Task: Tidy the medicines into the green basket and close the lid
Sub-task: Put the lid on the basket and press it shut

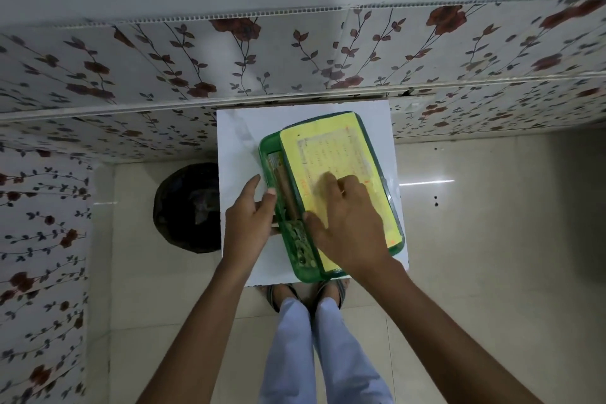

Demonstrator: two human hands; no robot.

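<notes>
Dark bin [188, 207] on floor at left. Left hand [251, 223] grip clasps green basket [295, 239] side on white bench [236, 141]; right hand [344, 223], fingers spread, presses yellow lid [334, 154], gap still open along left.

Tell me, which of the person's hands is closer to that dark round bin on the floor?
Left. The left hand grips the green basket's left edge, on the side of the white table next to the dark bin. The right hand rests on the yellow lid, farther away.
</notes>
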